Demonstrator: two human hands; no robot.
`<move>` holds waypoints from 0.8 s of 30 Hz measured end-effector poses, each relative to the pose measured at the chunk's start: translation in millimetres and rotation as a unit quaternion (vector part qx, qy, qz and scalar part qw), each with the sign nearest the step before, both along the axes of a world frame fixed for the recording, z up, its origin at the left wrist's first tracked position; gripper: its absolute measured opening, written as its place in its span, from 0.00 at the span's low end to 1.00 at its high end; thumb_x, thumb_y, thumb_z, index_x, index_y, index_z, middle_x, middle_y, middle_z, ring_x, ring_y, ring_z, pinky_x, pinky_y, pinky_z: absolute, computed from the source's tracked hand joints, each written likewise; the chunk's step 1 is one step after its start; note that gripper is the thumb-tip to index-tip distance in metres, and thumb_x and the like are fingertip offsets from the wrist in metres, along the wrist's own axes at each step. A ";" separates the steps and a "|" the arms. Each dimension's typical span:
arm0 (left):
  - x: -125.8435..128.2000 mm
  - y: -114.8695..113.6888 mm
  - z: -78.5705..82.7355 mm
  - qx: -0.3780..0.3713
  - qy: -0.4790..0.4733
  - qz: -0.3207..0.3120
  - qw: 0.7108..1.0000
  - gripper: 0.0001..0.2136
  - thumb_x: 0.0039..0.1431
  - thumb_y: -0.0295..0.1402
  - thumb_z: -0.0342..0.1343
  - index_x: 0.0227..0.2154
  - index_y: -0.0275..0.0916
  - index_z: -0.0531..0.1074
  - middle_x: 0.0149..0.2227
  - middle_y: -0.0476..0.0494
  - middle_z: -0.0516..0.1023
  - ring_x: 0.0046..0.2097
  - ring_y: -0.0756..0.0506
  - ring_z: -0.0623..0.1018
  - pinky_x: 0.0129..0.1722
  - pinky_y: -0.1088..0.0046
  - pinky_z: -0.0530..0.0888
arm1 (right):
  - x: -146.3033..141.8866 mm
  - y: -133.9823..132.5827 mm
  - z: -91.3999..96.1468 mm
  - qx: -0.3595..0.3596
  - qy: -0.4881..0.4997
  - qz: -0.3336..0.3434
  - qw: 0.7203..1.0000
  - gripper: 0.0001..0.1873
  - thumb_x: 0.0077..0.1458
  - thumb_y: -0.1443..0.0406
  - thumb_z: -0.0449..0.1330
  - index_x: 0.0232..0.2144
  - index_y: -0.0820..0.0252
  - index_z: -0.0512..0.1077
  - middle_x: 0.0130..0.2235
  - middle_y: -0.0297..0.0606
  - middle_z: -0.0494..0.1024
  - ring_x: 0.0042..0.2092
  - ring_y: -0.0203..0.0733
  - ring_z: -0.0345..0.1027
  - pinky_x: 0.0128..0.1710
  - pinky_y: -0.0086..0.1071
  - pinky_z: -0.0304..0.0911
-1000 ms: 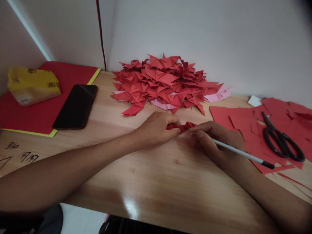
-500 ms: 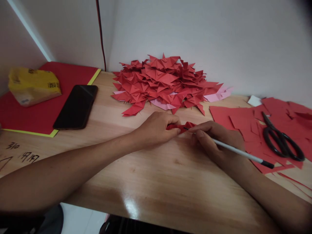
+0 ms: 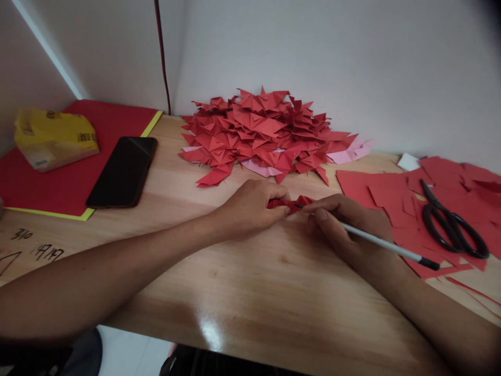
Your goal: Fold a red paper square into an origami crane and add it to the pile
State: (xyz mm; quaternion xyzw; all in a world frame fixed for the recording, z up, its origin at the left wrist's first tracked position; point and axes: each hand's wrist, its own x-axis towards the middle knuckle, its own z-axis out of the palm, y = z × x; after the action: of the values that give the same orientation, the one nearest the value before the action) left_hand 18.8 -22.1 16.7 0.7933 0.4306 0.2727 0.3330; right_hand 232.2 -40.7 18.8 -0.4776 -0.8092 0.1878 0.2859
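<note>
My left hand [image 3: 250,206] rests on the wooden desk [image 3: 250,292] with its fingers closed round a small folded red paper piece [image 3: 291,202]. My right hand [image 3: 344,224] grips a white pen with a black cap [image 3: 385,245], its tip touching the same red piece. Behind both hands lies a big pile of folded red and pink paper pieces [image 3: 266,133].
A black phone [image 3: 123,171] lies on a red and yellow sheet [image 3: 58,183] at the left, beside a yellow tissue pack [image 3: 52,137]. Black scissors [image 3: 450,222] sit on cut red paper squares [image 3: 391,196] at the right. Pen marks are written on the desk's left edge.
</note>
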 end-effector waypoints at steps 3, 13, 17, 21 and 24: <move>0.1 -0.2 -0.1 -0.002 0.000 0.000 1.000 0.07 0.57 0.29 0.53 0.28 0.37 0.75 0.29 0.48 0.76 0.34 0.49 0.73 0.35 0.73 0.66 | -2.2 -1.2 1.3 -0.005 0.001 -0.002 1.000 0.09 0.60 0.60 0.56 0.35 0.57 0.75 0.22 0.31 0.77 0.19 0.31 0.62 0.18 0.25 0.55; -0.5 -0.2 -1.3 -0.006 -0.004 -0.003 1.000 0.06 0.56 0.29 0.53 0.28 0.36 0.75 0.28 0.49 0.76 0.33 0.49 0.73 0.34 0.74 0.65 | -6.7 -8.1 4.8 -0.033 0.016 -0.034 0.999 0.10 0.61 0.59 0.55 0.35 0.56 0.75 0.23 0.31 0.76 0.18 0.31 0.58 0.18 0.27 0.51; -0.7 -0.2 -1.9 0.002 -0.002 0.001 1.000 0.07 0.57 0.29 0.53 0.28 0.36 0.75 0.28 0.48 0.76 0.33 0.49 0.72 0.34 0.73 0.65 | -3.9 -6.6 1.7 -0.016 0.016 -0.038 0.999 0.11 0.61 0.59 0.55 0.35 0.56 0.75 0.23 0.32 0.76 0.19 0.31 0.59 0.18 0.27 0.52; -0.7 -0.4 -1.7 -0.004 -0.002 0.002 1.000 0.06 0.56 0.29 0.54 0.27 0.37 0.75 0.27 0.49 0.75 0.33 0.49 0.72 0.33 0.74 0.64 | -4.5 -6.1 0.5 -0.004 0.023 -0.042 0.999 0.11 0.61 0.59 0.55 0.35 0.56 0.75 0.23 0.32 0.76 0.18 0.31 0.58 0.18 0.27 0.52; -0.4 -0.7 -1.3 -0.004 -0.008 0.004 1.000 0.06 0.56 0.29 0.54 0.27 0.37 0.74 0.27 0.49 0.75 0.32 0.50 0.72 0.32 0.74 0.64 | -4.9 -6.0 0.5 -0.006 0.028 -0.041 0.999 0.10 0.61 0.59 0.55 0.35 0.56 0.75 0.23 0.32 0.76 0.20 0.31 0.61 0.19 0.27 0.53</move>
State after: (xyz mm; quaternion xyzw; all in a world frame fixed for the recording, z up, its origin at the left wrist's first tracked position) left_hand 18.3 -22.9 15.4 0.7878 0.4325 0.2786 0.3388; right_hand 227.3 -46.7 19.3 -0.5065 -0.7796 0.1937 0.3132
